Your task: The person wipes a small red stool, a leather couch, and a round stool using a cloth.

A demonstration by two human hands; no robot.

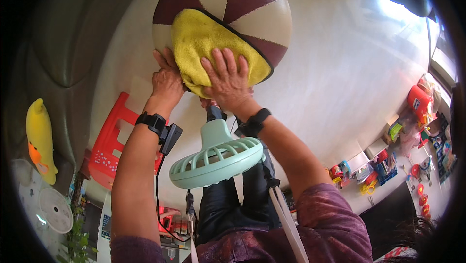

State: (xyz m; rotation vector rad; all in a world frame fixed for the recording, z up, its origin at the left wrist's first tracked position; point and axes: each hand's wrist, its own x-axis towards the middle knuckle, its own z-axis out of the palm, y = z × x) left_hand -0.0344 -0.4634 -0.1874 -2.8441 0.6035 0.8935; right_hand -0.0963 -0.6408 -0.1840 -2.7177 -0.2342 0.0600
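Flat, spread right-hand fingers (224,64) on yellow cloth (204,40) over stool (252,1)

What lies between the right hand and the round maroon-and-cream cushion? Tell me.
The yellow cloth does: the right hand presses flat on it, over the cushion. The left hand grips the cushion's lower edge directly, beside the cloth.

A yellow fuzzy cloth (204,44) with a dark edge lies spread over the lower left part of a round padded stool (228,6). The stool's cover is made of wedge-shaped panels, maroon and cream by turns, meeting near its middle.
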